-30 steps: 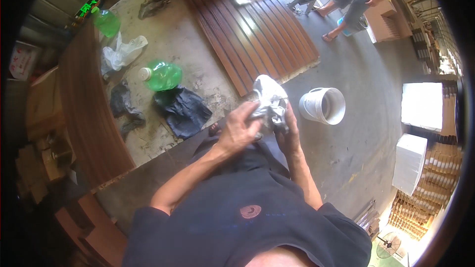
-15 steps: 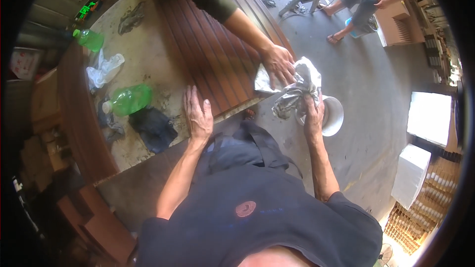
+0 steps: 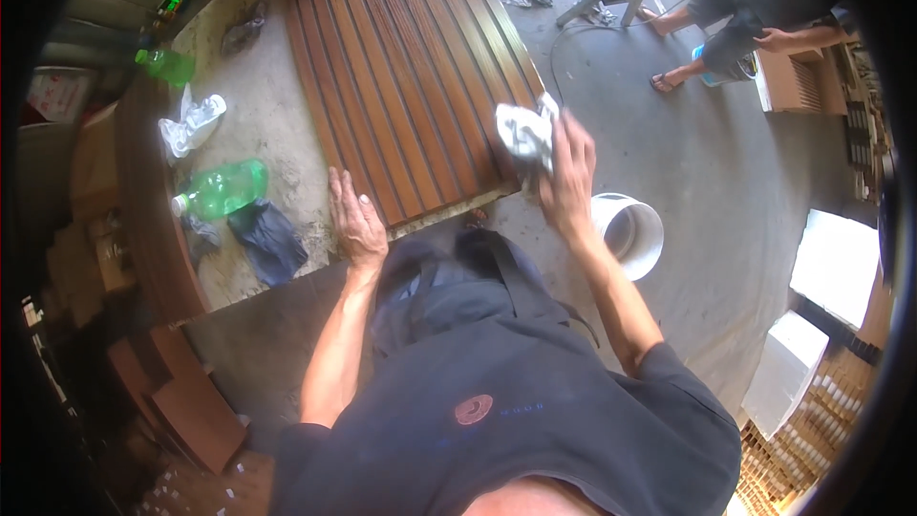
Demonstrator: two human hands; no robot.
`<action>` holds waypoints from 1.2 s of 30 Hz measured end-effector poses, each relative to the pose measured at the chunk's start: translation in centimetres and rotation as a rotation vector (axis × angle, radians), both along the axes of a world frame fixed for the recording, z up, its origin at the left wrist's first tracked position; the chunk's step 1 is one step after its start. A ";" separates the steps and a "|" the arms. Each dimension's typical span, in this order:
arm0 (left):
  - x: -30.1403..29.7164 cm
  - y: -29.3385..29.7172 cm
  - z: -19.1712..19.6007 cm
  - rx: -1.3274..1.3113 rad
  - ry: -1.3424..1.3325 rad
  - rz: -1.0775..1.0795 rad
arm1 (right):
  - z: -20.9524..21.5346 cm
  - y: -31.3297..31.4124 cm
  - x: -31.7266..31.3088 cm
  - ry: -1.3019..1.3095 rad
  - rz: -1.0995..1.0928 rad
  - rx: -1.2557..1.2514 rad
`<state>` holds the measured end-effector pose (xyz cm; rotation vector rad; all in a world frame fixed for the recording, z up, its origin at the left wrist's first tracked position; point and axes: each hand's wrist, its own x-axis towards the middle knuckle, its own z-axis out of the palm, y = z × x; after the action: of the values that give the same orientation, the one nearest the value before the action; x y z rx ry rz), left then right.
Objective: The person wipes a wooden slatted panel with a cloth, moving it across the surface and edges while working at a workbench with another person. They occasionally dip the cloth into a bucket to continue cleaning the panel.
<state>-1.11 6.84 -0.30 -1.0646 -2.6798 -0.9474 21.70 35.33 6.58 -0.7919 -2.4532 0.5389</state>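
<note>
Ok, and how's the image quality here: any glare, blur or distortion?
Head view: pale sheen on the grooved brown panel, toward its upper right; white sheet at far right nearly washed out; right hand and white cloth slightly blurred; edges bowed, corners black.

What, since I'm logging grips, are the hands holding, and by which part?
The right hand holds a crumpled white cloth by its right side. The left hand is open, holding nothing.
</note>
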 end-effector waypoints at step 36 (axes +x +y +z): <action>-1.1 -3.3 0.5 -0.052 -0.037 0.020 | -4.9 5.3 -19.8 -0.130 0.297 0.180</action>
<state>-2.26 3.54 0.17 -1.0375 -2.7537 -0.9080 1.87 40.62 1.67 -0.4034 -2.7129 0.3728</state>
